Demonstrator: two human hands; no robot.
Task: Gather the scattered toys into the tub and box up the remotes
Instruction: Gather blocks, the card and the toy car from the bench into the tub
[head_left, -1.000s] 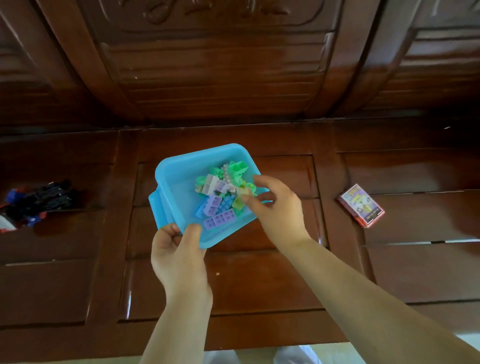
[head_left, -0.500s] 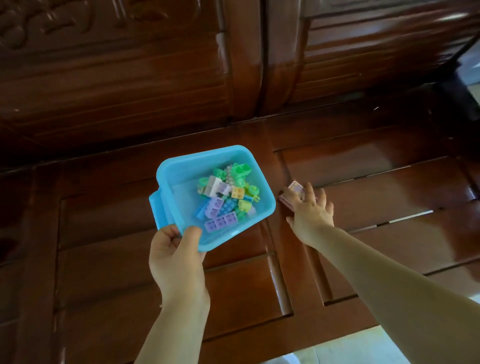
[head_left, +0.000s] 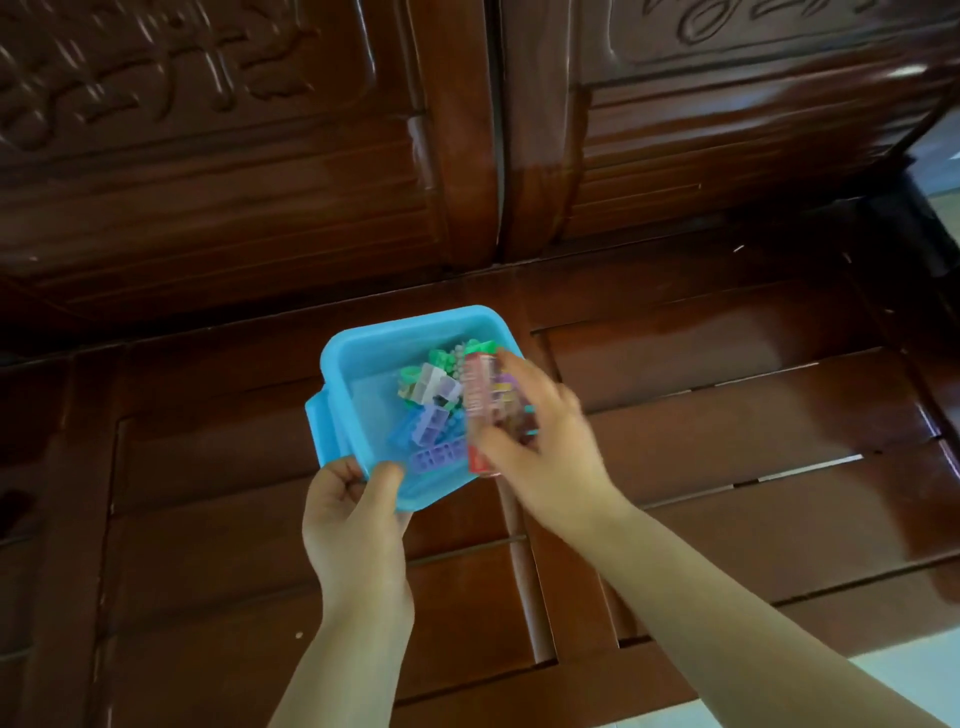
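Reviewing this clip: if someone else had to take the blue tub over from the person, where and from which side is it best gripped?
Grip the blue tub by its far rim, coming from the side opposite the left hand. That hand pinches the near corner with the thumb inside, and the right hand holds a small red box over the right edge. The far and left walls stand bare, and the blocks lie low inside.

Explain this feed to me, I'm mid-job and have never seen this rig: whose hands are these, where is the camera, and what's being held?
There is no machine here. A person wears one wide-angle camera on the head, looking down at their own two bare hands over a dark wooden bench. The left hand grips the near corner of a blue tub, held up above the seat. Inside lie coloured toy blocks. The right hand holds a small red card box over the tub's right side. The image is blurred there, so its print is unreadable.
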